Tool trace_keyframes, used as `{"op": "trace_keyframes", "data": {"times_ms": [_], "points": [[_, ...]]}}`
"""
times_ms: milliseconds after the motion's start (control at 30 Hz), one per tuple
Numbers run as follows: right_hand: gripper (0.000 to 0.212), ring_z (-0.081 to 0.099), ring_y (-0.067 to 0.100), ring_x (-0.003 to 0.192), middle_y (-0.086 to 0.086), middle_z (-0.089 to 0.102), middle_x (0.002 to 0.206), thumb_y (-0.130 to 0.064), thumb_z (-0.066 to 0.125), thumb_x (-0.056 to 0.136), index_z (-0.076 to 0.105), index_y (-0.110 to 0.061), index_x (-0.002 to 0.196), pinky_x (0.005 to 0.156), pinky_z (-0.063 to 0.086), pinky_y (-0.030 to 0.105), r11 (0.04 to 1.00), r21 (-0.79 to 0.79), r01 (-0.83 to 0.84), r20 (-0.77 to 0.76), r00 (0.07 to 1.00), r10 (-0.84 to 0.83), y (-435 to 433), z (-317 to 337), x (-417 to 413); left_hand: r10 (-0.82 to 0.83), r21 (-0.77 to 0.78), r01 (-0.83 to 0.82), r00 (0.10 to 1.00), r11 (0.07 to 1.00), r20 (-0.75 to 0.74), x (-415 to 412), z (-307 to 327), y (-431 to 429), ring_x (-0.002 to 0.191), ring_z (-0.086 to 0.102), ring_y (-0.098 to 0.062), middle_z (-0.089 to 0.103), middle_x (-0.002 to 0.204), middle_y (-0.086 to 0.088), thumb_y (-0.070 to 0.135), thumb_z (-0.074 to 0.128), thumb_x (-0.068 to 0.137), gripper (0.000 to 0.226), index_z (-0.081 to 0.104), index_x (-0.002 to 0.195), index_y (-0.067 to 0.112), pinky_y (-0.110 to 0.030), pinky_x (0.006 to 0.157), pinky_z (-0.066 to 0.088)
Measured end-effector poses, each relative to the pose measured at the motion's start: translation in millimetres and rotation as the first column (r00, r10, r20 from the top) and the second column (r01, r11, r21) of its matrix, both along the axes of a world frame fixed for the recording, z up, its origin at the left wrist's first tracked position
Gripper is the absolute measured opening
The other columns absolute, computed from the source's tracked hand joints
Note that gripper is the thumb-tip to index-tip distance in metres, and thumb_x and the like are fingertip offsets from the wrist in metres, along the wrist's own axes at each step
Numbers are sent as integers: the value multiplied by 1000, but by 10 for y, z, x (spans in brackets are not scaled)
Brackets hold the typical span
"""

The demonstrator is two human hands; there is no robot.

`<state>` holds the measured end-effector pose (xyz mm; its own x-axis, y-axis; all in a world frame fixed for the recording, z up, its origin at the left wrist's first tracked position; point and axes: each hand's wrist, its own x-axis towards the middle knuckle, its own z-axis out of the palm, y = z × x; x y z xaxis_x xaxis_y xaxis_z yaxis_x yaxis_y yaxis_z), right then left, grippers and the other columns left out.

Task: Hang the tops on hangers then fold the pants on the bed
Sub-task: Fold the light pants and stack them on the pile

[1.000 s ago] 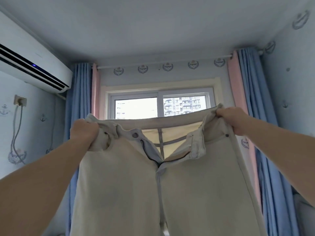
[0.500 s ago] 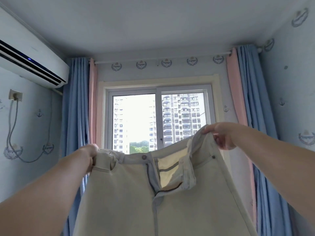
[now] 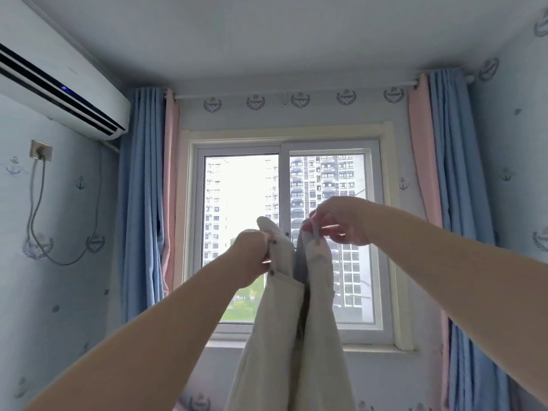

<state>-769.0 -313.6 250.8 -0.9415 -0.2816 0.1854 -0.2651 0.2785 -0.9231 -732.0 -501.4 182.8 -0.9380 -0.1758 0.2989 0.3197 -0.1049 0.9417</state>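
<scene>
A pair of off-white pants (image 3: 299, 336) hangs in the air in front of the window, folded lengthwise with the two waist sides brought close together. My left hand (image 3: 252, 259) grips the left half of the waistband. My right hand (image 3: 341, 221) pinches the right half of the waistband from above. The two legs hang down side by side and run out of the bottom of the frame. The bed and the hangers are out of view.
A window (image 3: 287, 232) lies straight ahead, with blue and pink curtains (image 3: 148, 203) on both sides. An air conditioner (image 3: 56, 78) is mounted high on the left wall, above a socket with a cable (image 3: 41, 149).
My hands have come together, folding the spread waistband in half so the legs lie against each other. The pants have dropped lower in view and the window shows more.
</scene>
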Motion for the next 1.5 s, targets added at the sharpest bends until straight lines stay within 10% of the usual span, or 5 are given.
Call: {"op": "trace_keyframes", "data": {"times_ms": [567,733,933,1333,1500], "points": [[11,69,25,101,7,76,108,-13,62,92,67,-13,103,86,52,38,1000,-23,13,-407,913,-22,269,-127,167,155,-251,-210,963,945,-221,6,-279,324,66,61,-21,65,81,-9,2,62,87,12,68,97,3,-23,47,44],[91,49,24,133,2,48,149,-63,81,71,44,-26,146,111,39,48,994,-110,8,-92,996,-18,624,-795,-169,71,-115,-100,969,988,-236,69,-154,148,86,69,-31,73,101,-20,-1,61,90,16,69,101,6,-49,78,59],[50,72,25,104,11,73,118,-45,80,76,77,-11,113,85,58,37,914,-284,-289,261,894,364,436,-1547,-284,-49,11,52,981,999,-188,99,-129,-72,94,71,-36,74,109,-19,1,62,95,19,70,111,7,-53,89,58],[56,72,35,97,19,74,110,-36,87,75,68,-1,115,96,55,53,981,-184,59,-170,981,-90,-145,-640,-77,227,-152,-255,957,955,-181,27,-102,-1025,92,69,-32,73,105,-10,11,62,94,14,69,91,22,-40,75,54],[41,61,15,56,4,67,68,-43,82,81,71,-6,92,59,54,27,975,-141,171,-284,937,-205,-351,-325,-6,292,-190,-355,910,915,-294,-19,113,-1184,92,64,-25,69,102,-5,12,56,96,18,67,92,25,-36,75,50]]}}
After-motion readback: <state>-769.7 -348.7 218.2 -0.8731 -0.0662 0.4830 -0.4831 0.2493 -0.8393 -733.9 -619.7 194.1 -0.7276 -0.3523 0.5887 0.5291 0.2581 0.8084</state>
